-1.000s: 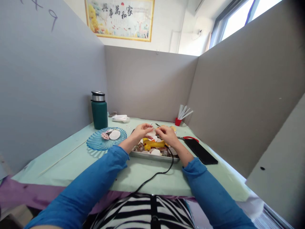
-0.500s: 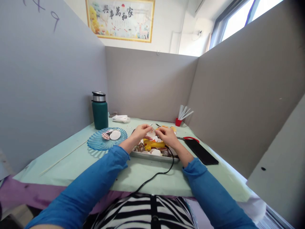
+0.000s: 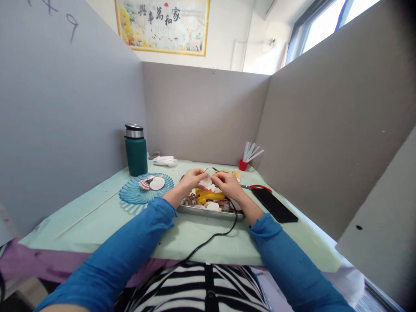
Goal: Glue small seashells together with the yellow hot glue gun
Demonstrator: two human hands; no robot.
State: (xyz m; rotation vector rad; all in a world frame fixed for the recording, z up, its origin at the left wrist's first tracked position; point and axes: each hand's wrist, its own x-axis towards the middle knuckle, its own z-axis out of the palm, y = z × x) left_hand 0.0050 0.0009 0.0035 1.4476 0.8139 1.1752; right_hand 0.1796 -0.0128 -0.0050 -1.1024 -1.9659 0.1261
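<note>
My left hand (image 3: 194,179) and my right hand (image 3: 226,182) are close together above a metal tray (image 3: 211,212). Both are closed in a pinch, fingertips nearly meeting. A tiny pale tip shows by the left fingers, but what either hand pinches is too small to name. Beneath them, a yellow glue gun (image 3: 208,196) lies on a heap of shells (image 3: 212,206) in the tray. Its black cord (image 3: 211,238) runs over the front edge of the table towards my body.
On the left, a blue glass plate (image 3: 130,190) bears several shells, with a green bottle (image 3: 136,156) behind it. To the right are red-handled scissors (image 3: 261,189), a black phone-like slab (image 3: 274,206) and a red cup (image 3: 243,165) of white sticks. Grey partitions (image 3: 208,112) enclose the table.
Both hands keep the same pinched pose over the tray. Only the camera view has shifted very slightly.
</note>
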